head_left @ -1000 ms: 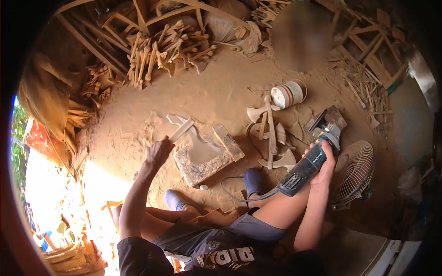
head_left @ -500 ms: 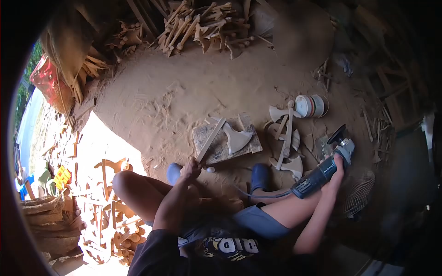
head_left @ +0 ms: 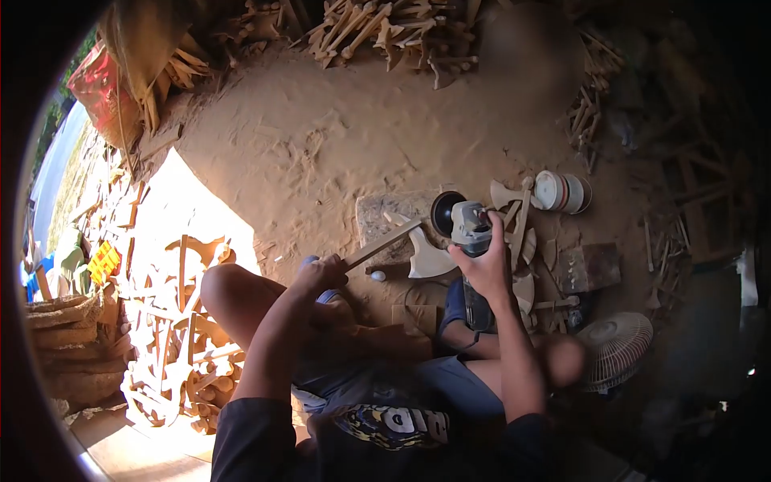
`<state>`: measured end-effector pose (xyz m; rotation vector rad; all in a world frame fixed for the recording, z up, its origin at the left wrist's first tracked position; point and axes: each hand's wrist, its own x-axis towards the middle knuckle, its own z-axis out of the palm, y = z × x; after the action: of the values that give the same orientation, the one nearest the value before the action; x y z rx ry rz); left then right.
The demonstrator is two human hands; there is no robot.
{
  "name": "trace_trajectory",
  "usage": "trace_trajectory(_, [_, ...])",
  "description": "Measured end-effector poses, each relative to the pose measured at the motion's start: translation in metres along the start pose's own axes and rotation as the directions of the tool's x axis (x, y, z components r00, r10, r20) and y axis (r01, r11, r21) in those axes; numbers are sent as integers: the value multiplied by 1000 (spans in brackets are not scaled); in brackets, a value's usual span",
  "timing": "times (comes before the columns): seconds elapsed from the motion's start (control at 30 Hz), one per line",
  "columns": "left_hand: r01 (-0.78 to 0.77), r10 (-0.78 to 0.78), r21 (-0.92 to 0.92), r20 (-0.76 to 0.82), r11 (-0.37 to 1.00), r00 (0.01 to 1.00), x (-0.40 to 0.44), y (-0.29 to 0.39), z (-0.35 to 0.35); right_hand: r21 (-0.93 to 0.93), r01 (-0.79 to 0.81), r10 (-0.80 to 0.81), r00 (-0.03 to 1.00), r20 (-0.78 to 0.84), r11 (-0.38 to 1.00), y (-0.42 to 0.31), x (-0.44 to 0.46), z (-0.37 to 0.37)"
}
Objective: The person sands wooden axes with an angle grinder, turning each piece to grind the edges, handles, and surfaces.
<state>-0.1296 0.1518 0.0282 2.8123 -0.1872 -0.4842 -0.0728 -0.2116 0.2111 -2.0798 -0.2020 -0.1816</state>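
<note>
My left hand (head_left: 321, 275) is closed round the handle end of a pale wooden axe (head_left: 430, 259), whose blade points toward my feet. The axe lies over the near side of a worn block (head_left: 379, 210) on the dirt floor. In my right hand (head_left: 488, 271) is an angle grinder (head_left: 471, 225), gripped near its head. Its round black disc (head_left: 445, 214) faces left, close to the far end of the axe. Whether disc and wood touch, I cannot tell. The lower grinder body (head_left: 479, 309) hangs over my leg.
Right of the block lie several wooden axes (head_left: 524, 225), with a white bucket (head_left: 554, 192) beyond. A fan (head_left: 618, 349) stands by my right knee. Carved wood is piled at the back (head_left: 377, 30) and at my left (head_left: 189, 353). A brown slab (head_left: 589, 267) lies at right.
My right hand has lifted the angle grinder from beside my right leg and brought it left, to the axe. The axe has turned, its handle now slanting more to the right.
</note>
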Motion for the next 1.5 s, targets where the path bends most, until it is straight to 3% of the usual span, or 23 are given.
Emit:
trace_trajectory(0.07, [68, -71, -65, -32, 996, 997, -7, 10, -12, 172, -34, 3, 984, 176, 985, -1, -4, 34])
trace_trajectory(0.2, [-8, -25, 165, 200, 986, 979, -6, 18, -31, -160, -93, 149, 911, 384, 983, 2, -4, 68])
trace_trajectory(0.37, [-60, 20, 89, 401, 994, 916, 18, -5, -5, -432, -59, 271, 852, 449, 900, -13, -1, 83])
trace_trajectory(0.43, [122, -115, 2, 338, 993, 934, 8, 9, -18, -315, 32, 109, 901, 421, 949, 8, -8, 94])
trace_trajectory(0.5, [62, -61, -13, 34, 998, 998, 5, -1, 5, -261, 63, 50, 912, 407, 963, 19, -12, 101])
trace_trajectory(0.53, [-76, 88, 60, -238, 995, 967, 11, -28, 57, -270, 44, 75, 908, 413, 962, 12, -12, 100])
trace_trajectory(0.6, [-178, 209, 110, -508, 978, 836, 9, -36, 82, -285, 2, 124, 898, 422, 959, 7, -12, 101])
trace_trajectory(0.7, [-149, 132, 21, -592, 989, 795, -2, -11, 47, -277, -47, 166, 891, 423, 960, 8, -12, 104])
trace_trajectory(0.8, [-124, 164, 107, -644, 986, 747, -5, -7, 40, -228, -48, 139, 904, 405, 972, 9, -10, 105])
trace_trajectory(0.83, [-133, 185, 130, -632, 983, 752, -6, -8, 38, -223, -42, 132, 904, 408, 974, 9, -8, 105])
trace_trajectory(0.9, [-43, 45, 12, -405, 999, 913, -5, -6, 31, -264, -55, 167, 890, 424, 963, 8, -7, 103])
trace_trajectory(0.93, [91, -104, -95, -141, 991, 984, -8, 0, 13, -307, -70, 206, 876, 436, 949, 6, -7, 103])
trace_trajectory(1.0, [267, -244, -132, 168, 955, 955, -2, 2, 2, -331, -90, 237, 868, 436, 939, 7, -8, 105])
trace_trajectory(1.07, [305, -282, -77, 220, 949, 934, 3, 1, 9, -296, -105, 227, 881, 414, 949, 12, -12, 108])
trace_trajectory(1.1, [164, -169, -49, -149, 985, 974, 3, -3, 26, -298, -52, 173, 902, 395, 953, 16, -13, 109])
trace_trajectory(1.13, [36, -17, 29, -491, 999, 871, 3, -6, 41, -302, -1, 119, 920, 373, 953, 19, -13, 110])
trace_trajectory(1.17, [-12, 38, 47, -618, 999, 785, 3, -9, 56, -308, 51, 63, 935, 349, 950, 22, -13, 111])
trace_trajectory(1.2, [-51, 92, 78, -729, 996, 679, 1, -5, 57, -351, 6, 129, 924, 360, 936, 18, -10, 109])
trace_trajectory(1.27, [11, -45, -62, -566, 998, 823, -2, -4, 53, -436, -76, 256, 892, 372, 897, 9, -4, 107])
trace_trajectory(1.3, [84, -126, -117, -417, 990, 900, -4, -1, 43, -463, -81, 272, 891, 363, 883, 12, -3, 108])
trace_trajectory(1.33, [207, -227, -149, -137, 967, 964, -4, 1, 20, -489, -85, 287, 890, 354, 868, 16, -2, 109])
trace_trajectory(1.4, [280, -264, -148, 119, 949, 957, 1, -5, 17, -530, -115, 331, 882, 334, 840, 18, 2, 110])
trace_trajectory(1.5, [185, -184, -69, 21, 980, 983, 2, -21, 50, -554, -156, 368, 881, 296, 818, 21, 9, 109])
